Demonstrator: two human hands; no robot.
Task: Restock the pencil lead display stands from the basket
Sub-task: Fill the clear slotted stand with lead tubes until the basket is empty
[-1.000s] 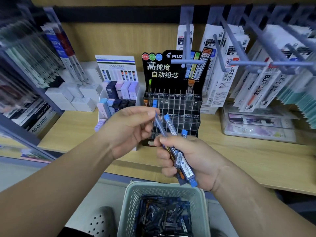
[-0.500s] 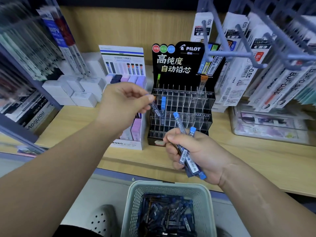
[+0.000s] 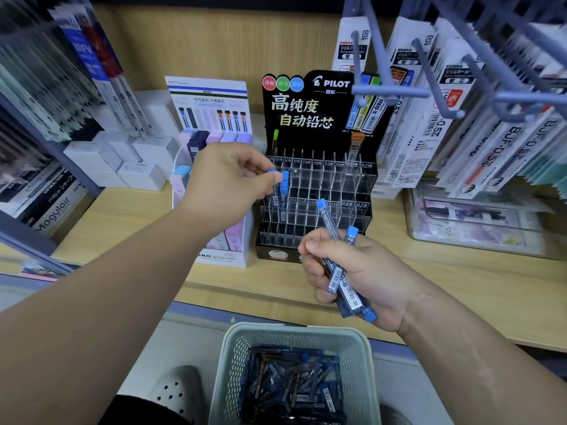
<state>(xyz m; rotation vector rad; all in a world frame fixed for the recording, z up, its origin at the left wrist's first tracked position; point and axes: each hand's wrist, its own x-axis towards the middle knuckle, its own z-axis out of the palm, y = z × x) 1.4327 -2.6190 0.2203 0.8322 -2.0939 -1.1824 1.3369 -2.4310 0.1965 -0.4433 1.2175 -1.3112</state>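
Note:
A black Pilot lead stand with clear slotted rows sits on the wooden shelf. My left hand pinches a blue-capped lead tube by its top, lowering it into a slot at the stand's left edge, right beside another blue-capped tube standing there. My right hand grips a bundle of blue-capped lead tubes in front of the stand's base. A pale perforated basket below the shelf holds many more tubes. An orange tube and a green one stand in the back row.
A white stand with pastel lead cases is left of the Pilot stand. White boxes lie further left. Peg hooks with hanging refill packs jut out top right. A clear box sits at right.
My left hand carried one tube away from the bundle, up and left to the stand's left slots. The view moved closer to the shelf; my right hand stays holding the bundle.

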